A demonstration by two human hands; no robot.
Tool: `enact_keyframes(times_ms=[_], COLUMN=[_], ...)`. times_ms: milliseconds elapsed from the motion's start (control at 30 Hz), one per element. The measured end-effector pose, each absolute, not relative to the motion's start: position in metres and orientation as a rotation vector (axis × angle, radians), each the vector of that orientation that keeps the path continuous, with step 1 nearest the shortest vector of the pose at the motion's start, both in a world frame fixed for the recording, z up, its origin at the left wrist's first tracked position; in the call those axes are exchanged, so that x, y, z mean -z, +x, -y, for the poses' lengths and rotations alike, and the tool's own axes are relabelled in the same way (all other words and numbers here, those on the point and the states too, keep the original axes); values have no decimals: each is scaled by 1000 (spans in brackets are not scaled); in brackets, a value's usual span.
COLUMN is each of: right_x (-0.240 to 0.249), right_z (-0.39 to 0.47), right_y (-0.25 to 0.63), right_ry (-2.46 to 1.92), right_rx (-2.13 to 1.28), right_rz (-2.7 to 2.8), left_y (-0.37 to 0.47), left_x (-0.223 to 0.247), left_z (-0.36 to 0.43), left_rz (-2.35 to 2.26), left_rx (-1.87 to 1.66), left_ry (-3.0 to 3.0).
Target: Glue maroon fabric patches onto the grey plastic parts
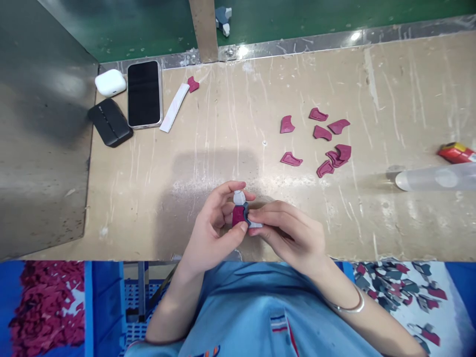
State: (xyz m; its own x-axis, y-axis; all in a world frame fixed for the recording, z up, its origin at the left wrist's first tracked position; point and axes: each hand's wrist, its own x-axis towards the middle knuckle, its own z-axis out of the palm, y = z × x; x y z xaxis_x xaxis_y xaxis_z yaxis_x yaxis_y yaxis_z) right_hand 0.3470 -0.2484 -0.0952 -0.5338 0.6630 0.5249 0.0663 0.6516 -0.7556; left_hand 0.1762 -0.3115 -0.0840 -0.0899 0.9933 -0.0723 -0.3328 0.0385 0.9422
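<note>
A small plastic part (pixel 238 215), with a maroon plate, a dark grey body and light grey ends, is held between my hands above the front of the bench. My left hand (pixel 208 233) grips it from the left, thumb against its lower edge and fingers behind it. From the right, my right hand (pixel 293 235) pinches its dark and light grey side with thumb and fingertips. The part's underside is hidden by my fingers. Loose maroon plates (pixel 322 133) lie on the bench to the upper right of my hands, a few overlapping.
Along the back left lie a white earbud case (pixel 110 83), a black case (pixel 110 122), a phone (pixel 144 94) and a white strip (pixel 174 108). A translucent tube (pixel 439 177) is at right. Below the bench are a blue bin (pixel 104 302) and heaped maroon plates (pixel 48 307).
</note>
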Motion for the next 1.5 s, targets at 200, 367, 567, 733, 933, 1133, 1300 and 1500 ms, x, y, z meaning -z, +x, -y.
enact_keyframes(times_ms=[200, 367, 567, 733, 933, 1133, 1300, 1500], right_x=[93, 96, 97, 95, 98, 102, 99, 97], right_z=[247, 248, 249, 248, 250, 255, 257, 258], right_y=[348, 347, 346, 346, 347, 348, 348, 346], right_ry=[-583, -560, -574, -594, -647, -863, -808, -778], right_rx=[-879, -873, -876, -879, -975, -1258, -1279, -1335], right_rz=[1996, 2008, 1978, 1942, 1851, 1648, 1584, 1509], left_y=[173, 172, 174, 176, 181, 184, 186, 190], left_x=[84, 84, 85, 86, 87, 86, 83, 79], left_z=[311, 311, 310, 309, 307, 311, 310, 311], left_rz=[-1052, -1080, -1041, -1141, -1239, -1349, -1302, -1412], left_rx=[-1355, -1354, -1369, -1421, -1499, -1473, -1522, -1538], left_ry=[892, 913, 867, 769, 874, 1113, 943, 928])
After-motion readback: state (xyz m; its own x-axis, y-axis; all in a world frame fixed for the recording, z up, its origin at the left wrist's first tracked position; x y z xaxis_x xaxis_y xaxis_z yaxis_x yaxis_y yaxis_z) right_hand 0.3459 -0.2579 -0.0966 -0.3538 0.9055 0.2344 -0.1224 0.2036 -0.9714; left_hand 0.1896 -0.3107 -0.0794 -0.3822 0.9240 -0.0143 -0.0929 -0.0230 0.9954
